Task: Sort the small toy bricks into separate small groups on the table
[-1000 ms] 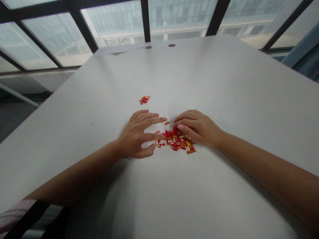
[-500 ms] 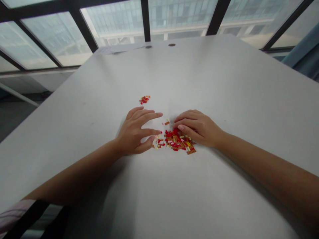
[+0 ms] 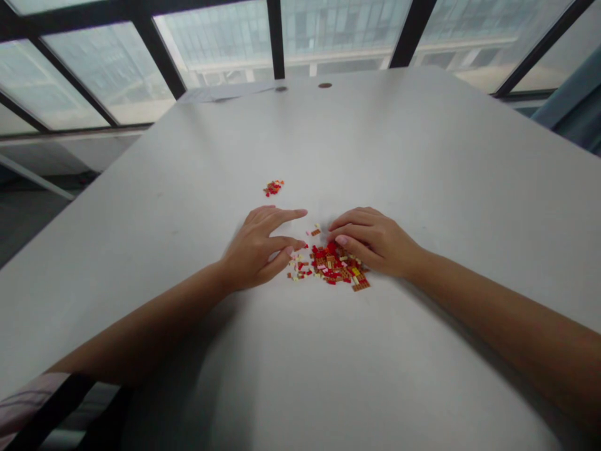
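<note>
A heap of small toy building bricks, red, brown, pink and yellow, lies on the white table. My left hand hovers at its left side with fingers spread; one fingertip is at a small red brick. Below the left thumb lies a loose scatter of small white and red bricks. My right hand rests over the heap's upper right edge, its fingers loosely curved and the thumb a little apart. Nothing shows in it, though some fingertips are partly hidden. A brown brick lies between the hands.
A separate small cluster of red and orange bricks lies beyond my left hand. Two round inserts, one of them brown, sit near the far table edge. Large dark-framed windows stand behind, with a blue curtain at right.
My left hand's fingers have shifted slightly; its lower fingertip and the small red brick are a little farther up and right. My right hand has stayed almost still.
</note>
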Action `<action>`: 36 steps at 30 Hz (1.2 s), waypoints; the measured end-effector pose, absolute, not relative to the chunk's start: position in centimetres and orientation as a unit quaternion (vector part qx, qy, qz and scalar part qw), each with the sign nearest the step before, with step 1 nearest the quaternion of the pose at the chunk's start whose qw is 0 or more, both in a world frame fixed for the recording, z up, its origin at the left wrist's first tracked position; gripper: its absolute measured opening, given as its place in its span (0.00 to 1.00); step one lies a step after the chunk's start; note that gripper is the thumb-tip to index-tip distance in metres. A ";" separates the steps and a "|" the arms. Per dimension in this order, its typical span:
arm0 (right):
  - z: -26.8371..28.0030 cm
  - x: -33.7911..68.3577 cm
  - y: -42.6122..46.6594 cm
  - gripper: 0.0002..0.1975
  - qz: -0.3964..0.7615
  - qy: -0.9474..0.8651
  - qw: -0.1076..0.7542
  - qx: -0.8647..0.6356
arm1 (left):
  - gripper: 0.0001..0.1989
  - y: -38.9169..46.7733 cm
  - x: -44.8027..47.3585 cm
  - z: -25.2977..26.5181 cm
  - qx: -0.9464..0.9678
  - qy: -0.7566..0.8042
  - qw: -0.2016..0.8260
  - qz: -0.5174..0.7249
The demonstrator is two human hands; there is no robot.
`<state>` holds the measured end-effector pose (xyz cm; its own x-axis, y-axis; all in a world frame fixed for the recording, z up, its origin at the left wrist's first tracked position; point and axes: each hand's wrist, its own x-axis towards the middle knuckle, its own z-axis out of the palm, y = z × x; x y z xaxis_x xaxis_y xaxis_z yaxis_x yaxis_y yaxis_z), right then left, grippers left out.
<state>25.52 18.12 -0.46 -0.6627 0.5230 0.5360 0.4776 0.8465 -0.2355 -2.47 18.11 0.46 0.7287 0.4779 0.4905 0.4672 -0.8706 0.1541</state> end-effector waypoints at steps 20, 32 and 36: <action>-0.6 24.6 16.9 0.20 -0.021 -0.918 0.278 -0.283 | 0.11 18.1 -1.8 0.9 0.934 0.194 -0.135 0.268; -0.8 24.5 16.8 0.19 -0.010 -0.904 0.309 -0.294 | 0.13 18.1 -2.0 0.6 0.925 0.215 -0.125 0.287; -0.8 24.5 16.9 0.21 -0.004 -0.910 0.295 -0.291 | 0.12 18.1 -2.0 0.6 0.924 0.215 -0.120 0.294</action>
